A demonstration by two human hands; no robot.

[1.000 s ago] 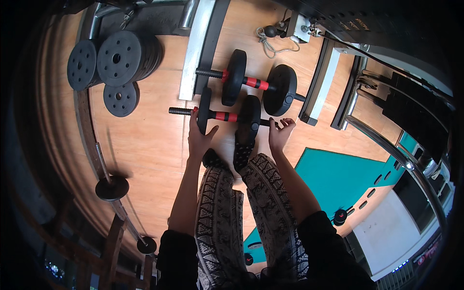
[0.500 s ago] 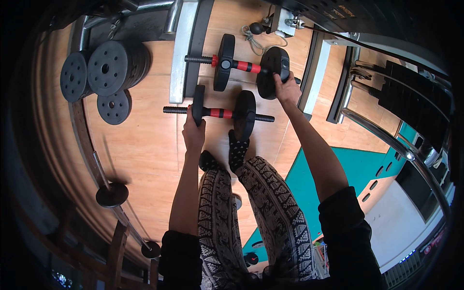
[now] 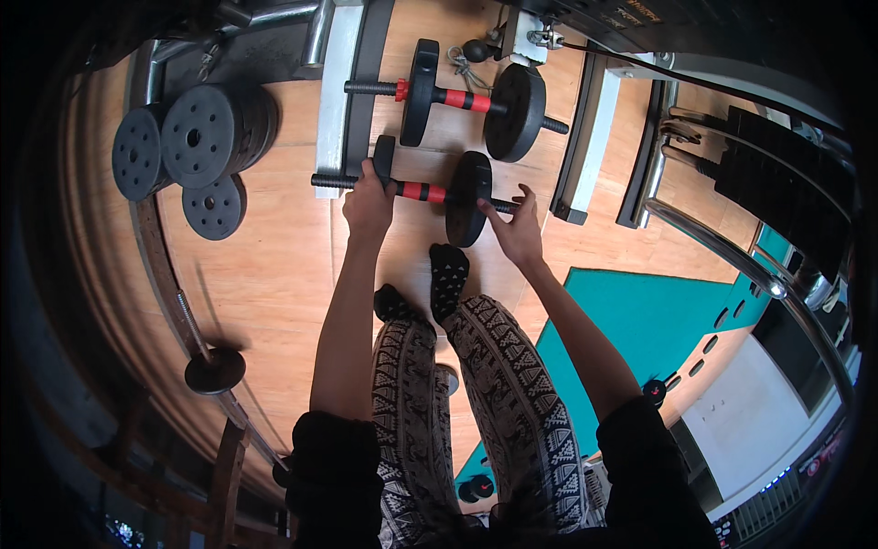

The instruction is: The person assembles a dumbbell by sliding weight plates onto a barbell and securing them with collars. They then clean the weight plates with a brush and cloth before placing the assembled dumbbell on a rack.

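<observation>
Two dumbbells with black plates and red-and-black grips are on the wooden floor in front of my feet. On the nearer dumbbell (image 3: 422,192), my left hand (image 3: 369,206) is closed around the lower part of the left plate (image 3: 384,157), beside the bar. My right hand (image 3: 518,233) is at its other end, fingers apart, thumb by the right plate (image 3: 469,199) and the other fingers near the threaded bar end. Beyond it, untouched, lies the farther dumbbell (image 3: 467,100), with a red collar (image 3: 401,90) outside its left plate.
Stacked weight plates (image 3: 203,137) stand at the left, above a barbell (image 3: 215,370) along that side. Metal machine legs (image 3: 337,101) flank the dumbbells. A cord (image 3: 468,73) lies beyond them. At the right are a teal mat (image 3: 604,339) and a curved chrome bar (image 3: 713,242).
My right hand has left the farther dumbbell's right plate and come down to the nearer dumbbell's right end. My left hand stays on the nearer one's left plate.
</observation>
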